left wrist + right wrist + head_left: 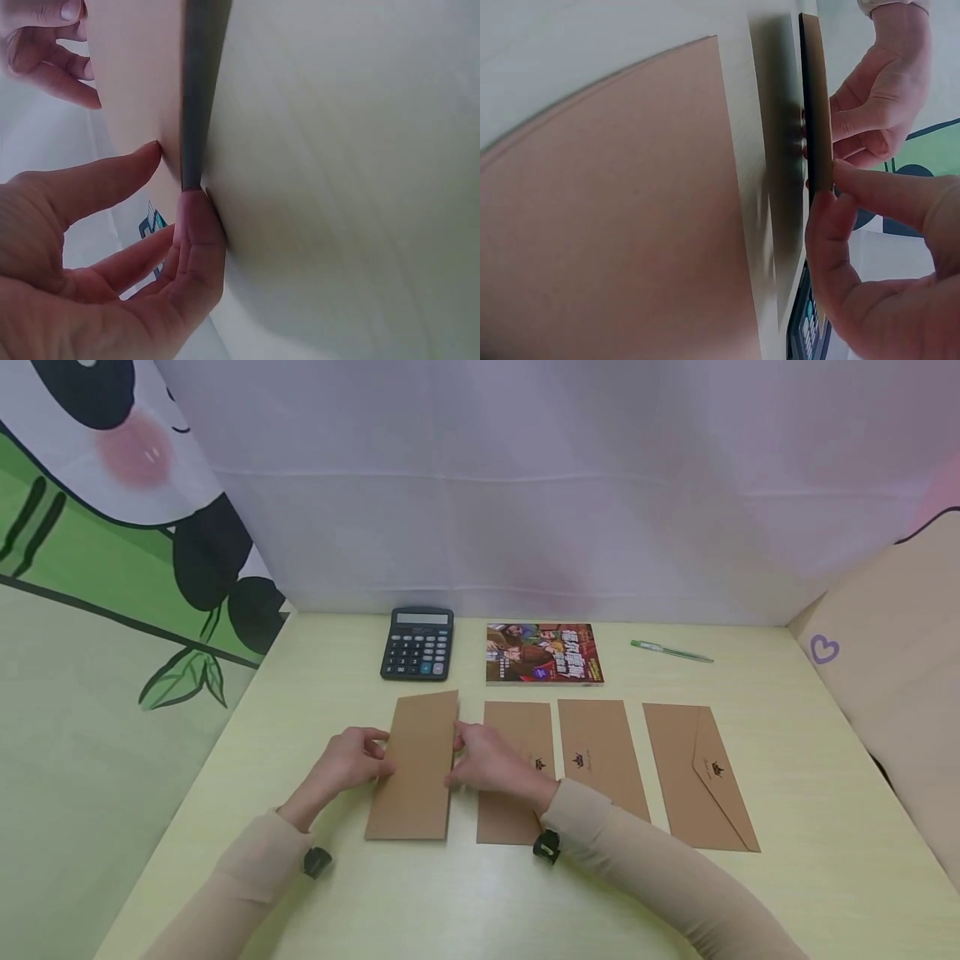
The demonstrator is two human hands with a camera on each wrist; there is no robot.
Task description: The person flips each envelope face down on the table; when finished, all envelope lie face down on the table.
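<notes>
A plain brown kraft envelope (415, 768) is held by both hands, slightly raised above the table at the left of the row. My left hand (350, 762) pinches its left edge; in the left wrist view the left thumb lies by the face and the fingers (196, 232) curl beneath the edge. My right hand (495, 760) pinches the right edge between thumb and fingers, as the right wrist view shows with the envelope (819, 105) nearly edge-on. Under the right wrist lies a second envelope (498, 810), partly hidden by that hand.
Two more brown envelopes, a middle one (603, 735) and a right one (675, 777) with its pointed flap showing, lie to the right. Along the back stand a black calculator (417, 645), a colourful book (542, 654) and a green pen (671, 651). A pale curtain (525, 527) hangs behind the table.
</notes>
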